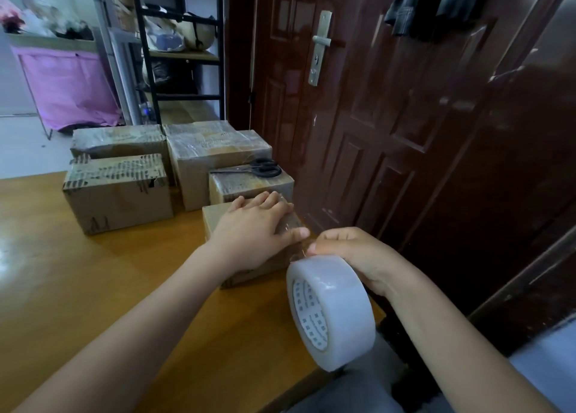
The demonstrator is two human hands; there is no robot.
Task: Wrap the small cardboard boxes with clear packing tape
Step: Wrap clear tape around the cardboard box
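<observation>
Gripping the roll of clear tape (332,311) from above, the right hand (349,255) holds it near the right edge of the wooden table (62,272), its fingers curled over the roll. Just left and farther, the left hand (252,228) lies flat with straight fingers on the small cardboard box (215,218), pressing a stretch of tape against its top. Beyond it stands another small box (240,185) carrying black scissors (258,168). Farther left, three larger taped boxes (118,191) cluster together. A dark brown door (405,116) rises on the right.
</observation>
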